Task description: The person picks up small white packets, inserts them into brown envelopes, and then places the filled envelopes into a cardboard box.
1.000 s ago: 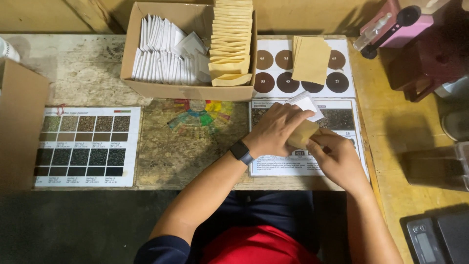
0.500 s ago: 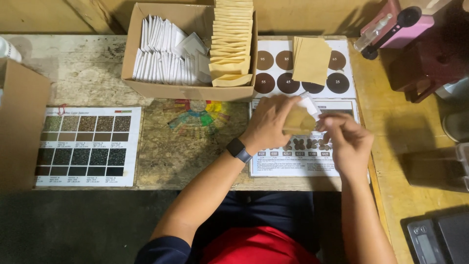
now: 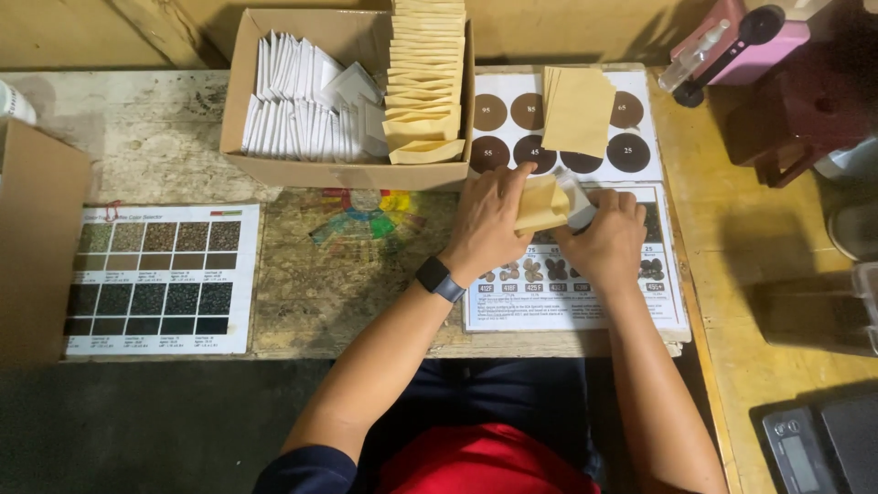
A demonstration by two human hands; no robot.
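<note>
Now we grip tan envelope (image 3: 541, 203) in left hand (image 3: 489, 220), right hand (image 3: 604, 233) pinching white sachet (image 3: 579, 203) at its mouth, below box (image 3: 265, 119); many sachets there unpacked.

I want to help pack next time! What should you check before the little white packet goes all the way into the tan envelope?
1. Left hand grips the tan envelope: ok.
2. Right hand holds the white packet at the envelope's edge: ok.
3. Envelope mouth open wide enough: cannot tell, fingers hide it.
4. More white packets in the cardboard box: ok.
5. Spare tan envelopes lying on the chart of brown circles: ok.
</note>
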